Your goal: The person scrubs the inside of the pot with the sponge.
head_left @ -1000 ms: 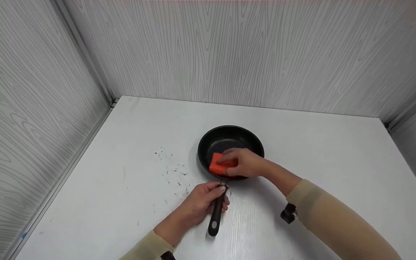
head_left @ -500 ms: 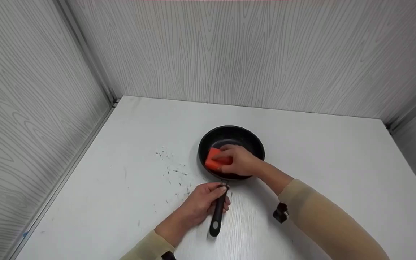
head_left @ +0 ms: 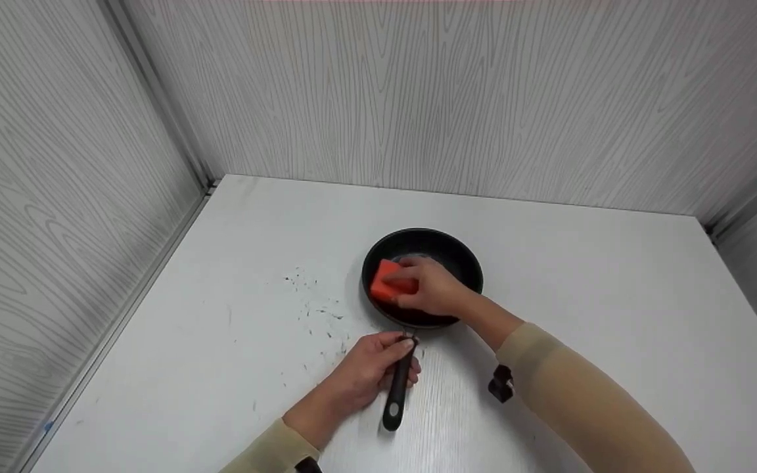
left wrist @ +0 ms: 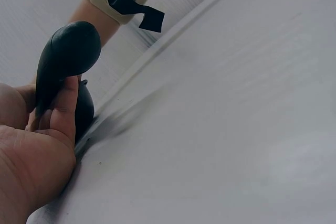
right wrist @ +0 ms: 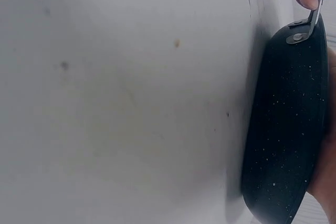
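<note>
A black frying pan (head_left: 447,248) sits near the middle of the white table, its handle (head_left: 397,397) pointing toward me. My left hand (head_left: 367,369) grips the handle close to the pan, thumb on top and fingers beneath. Inside the pan, my right hand (head_left: 432,286) holds an orange-red sponge (head_left: 385,279) against the left part of the pan's inner surface. In the left wrist view the dark handle end (left wrist: 79,45) rises from the left hand (left wrist: 37,150). The right wrist view shows the pan's speckled outer side (right wrist: 286,124), which hides most of the right hand.
Dark crumbs and specks (head_left: 316,310) lie scattered on the table (head_left: 582,295) left of the pan. Grey wood-grain panels (head_left: 378,92) wall the table in at the back and both sides. A black wrist mount (head_left: 501,384) hangs below the right sleeve.
My right hand has slid the sponge from the pan's near side leftward and farther away along the inner surface. The left hand keeps its grip, and the pan stays in place.
</note>
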`<act>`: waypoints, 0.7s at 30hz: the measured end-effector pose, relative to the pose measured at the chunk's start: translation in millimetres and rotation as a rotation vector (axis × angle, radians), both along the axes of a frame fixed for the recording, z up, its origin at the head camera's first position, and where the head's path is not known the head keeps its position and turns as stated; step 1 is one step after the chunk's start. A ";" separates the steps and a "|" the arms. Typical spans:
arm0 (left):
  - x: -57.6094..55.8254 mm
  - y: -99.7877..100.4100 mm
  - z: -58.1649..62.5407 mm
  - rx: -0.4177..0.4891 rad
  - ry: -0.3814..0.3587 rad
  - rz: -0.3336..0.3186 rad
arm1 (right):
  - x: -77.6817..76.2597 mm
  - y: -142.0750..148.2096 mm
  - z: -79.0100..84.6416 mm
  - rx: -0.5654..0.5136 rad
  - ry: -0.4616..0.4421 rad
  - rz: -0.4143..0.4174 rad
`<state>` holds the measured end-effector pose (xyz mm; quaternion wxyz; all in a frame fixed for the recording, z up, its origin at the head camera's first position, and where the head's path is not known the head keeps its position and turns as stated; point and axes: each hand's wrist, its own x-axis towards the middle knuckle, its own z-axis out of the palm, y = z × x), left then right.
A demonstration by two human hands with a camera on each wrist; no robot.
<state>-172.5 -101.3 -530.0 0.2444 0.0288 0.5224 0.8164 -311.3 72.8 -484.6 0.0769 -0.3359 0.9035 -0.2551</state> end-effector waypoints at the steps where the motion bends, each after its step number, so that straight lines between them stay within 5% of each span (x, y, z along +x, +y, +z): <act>1: 0.0 0.2 0.0 -0.002 0.006 0.001 | -0.6 -0.3 -0.6 0.000 0.001 -0.008; 21: -0.1 0.9 -1.0 0.028 -0.021 0.002 | -2.5 1.3 -3.2 0.082 0.045 0.008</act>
